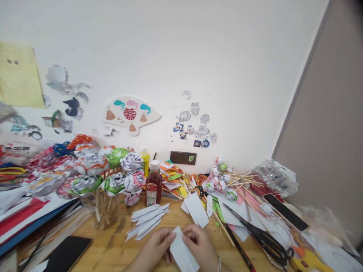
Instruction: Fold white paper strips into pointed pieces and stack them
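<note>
Low in the middle of the view, both my hands hold one white paper strip (181,253) over the wooden table (113,249). My left hand (154,249) pinches its left edge with thumb and fingers closed. My right hand (200,245) grips the right edge, a bracelet at its wrist. Just beyond the hands lies a fan of cut white strips (147,221), and a larger white paper piece (197,209) lies to the right of it.
A bunch of paper flowers on sticks (93,177) stands at left. A red bottle (153,185) and a yellow bottle (145,160) stand behind the strips. Black scissors (261,236), loose wooden skewers (241,181), a yellow glue gun (307,260), two phones (68,253) (285,211).
</note>
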Tool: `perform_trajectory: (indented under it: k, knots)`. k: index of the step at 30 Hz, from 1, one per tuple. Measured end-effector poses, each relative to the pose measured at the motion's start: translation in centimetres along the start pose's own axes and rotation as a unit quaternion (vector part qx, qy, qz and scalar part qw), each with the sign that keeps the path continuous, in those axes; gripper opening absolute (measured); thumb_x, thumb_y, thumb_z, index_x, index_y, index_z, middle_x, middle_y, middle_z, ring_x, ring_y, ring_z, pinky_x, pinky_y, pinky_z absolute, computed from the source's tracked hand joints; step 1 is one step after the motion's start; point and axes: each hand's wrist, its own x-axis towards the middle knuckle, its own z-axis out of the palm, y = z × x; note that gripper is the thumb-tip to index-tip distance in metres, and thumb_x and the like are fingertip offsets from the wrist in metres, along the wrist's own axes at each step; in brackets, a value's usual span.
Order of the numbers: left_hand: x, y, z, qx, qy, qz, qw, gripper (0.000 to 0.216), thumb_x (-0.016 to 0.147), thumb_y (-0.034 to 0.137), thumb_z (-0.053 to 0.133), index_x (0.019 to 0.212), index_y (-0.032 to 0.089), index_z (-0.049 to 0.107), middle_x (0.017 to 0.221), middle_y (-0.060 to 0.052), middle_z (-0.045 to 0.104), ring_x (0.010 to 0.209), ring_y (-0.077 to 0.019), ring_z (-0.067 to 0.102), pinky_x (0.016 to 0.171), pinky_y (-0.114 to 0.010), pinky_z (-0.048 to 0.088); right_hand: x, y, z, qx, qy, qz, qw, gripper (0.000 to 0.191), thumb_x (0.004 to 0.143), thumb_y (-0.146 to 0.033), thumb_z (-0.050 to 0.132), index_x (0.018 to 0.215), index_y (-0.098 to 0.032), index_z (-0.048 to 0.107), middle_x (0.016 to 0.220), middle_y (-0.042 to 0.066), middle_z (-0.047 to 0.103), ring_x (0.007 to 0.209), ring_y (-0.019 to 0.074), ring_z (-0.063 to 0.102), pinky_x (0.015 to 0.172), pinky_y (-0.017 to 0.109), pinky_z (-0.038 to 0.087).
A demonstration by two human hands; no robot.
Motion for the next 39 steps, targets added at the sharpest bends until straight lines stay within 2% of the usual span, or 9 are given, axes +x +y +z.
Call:
perform_trajectory:
  k: [10, 17, 22, 28, 35, 39]
  knots:
    - [-0.4, 0.6, 0.3, -0.002, 0.027, -0.002, 1.000, 0.046, 0.058, 0.061, 0.044, 0.057, 0.016, 0.044, 0.045, 0.005, 0.048, 0.035, -0.0090, 0.046, 0.035, -0.019, 0.033, -0.1, 0.0, 0.1, -0.010, -0.007, -0.011, 1.000, 0.016, 0.072, -0.028, 0.051, 0.075, -0.014, 0.058, 0.059, 0.001, 0.056, 0.053, 0.0126, 0.050, 0.049, 0.021, 0.038]
    - [-0.1, -0.3, 0.3, -0.008, 0.011, 0.005, 1.000, 0.044, 0.059, 0.060, 0.046, 0.058, 0.016, 0.042, 0.043, 0.003, 0.050, 0.034, -0.0096, 0.046, 0.036, -0.020, 0.034, -0.2, -0.3, 0.1, 0.013, -0.003, -0.013, 1.000, 0.022, 0.070, -0.029, 0.053, 0.086, -0.015, 0.060, 0.051, -0.002, 0.048, 0.047, 0.0103, 0.043, 0.045, 0.020, 0.034]
    - [-0.1, -0.4, 0.0, -0.018, 0.002, 0.010, 1.000, 0.045, 0.059, 0.060, 0.047, 0.057, 0.016, 0.044, 0.046, 0.003, 0.050, 0.035, -0.0089, 0.046, 0.036, -0.019, 0.033, -0.2, -0.2, 0.1, 0.032, -0.018, -0.019, 0.999, 0.024, 0.072, -0.032, 0.052, 0.087, -0.016, 0.061, 0.057, 0.000, 0.053, 0.050, 0.0112, 0.045, 0.046, 0.021, 0.035]
    - [-0.1, -0.3, -0.3, -0.043, -0.021, 0.006, 0.999, 0.049, 0.058, 0.062, 0.047, 0.063, 0.014, 0.051, 0.052, 0.001, 0.054, 0.040, -0.0110, 0.050, 0.040, -0.021, 0.037, -0.2, 0.1, 0.1, 0.025, -0.022, -0.018, 0.999, 0.027, 0.073, -0.037, 0.050, 0.086, -0.016, 0.061, 0.064, 0.004, 0.059, 0.055, 0.0136, 0.051, 0.050, 0.023, 0.039]
    - [0.0, -0.3, -0.4, -0.076, -0.026, -0.004, 0.997, 0.047, 0.057, 0.060, 0.049, 0.063, 0.014, 0.052, 0.050, 0.001, 0.056, 0.041, -0.0124, 0.052, 0.040, -0.022, 0.038, -0.2, -0.7, -0.2, 0.009, -0.034, -0.034, 0.999, 0.026, 0.075, -0.035, 0.048, 0.088, -0.016, 0.061, 0.071, 0.005, 0.062, 0.062, 0.0158, 0.055, 0.055, 0.025, 0.043]
    - [-0.1, -0.2, -0.4, -0.101, -0.028, -0.018, 0.994, 0.044, 0.060, 0.059, 0.047, 0.060, 0.016, 0.050, 0.048, 0.001, 0.056, 0.041, -0.0132, 0.053, 0.039, -0.022, 0.038, -0.3, -1.1, -0.2, -0.028, -0.025, -0.048, 0.998, 0.023, 0.076, -0.031, 0.047, 0.082, -0.016, 0.063, 0.074, 0.006, 0.064, 0.066, 0.0167, 0.056, 0.060, 0.026, 0.043]
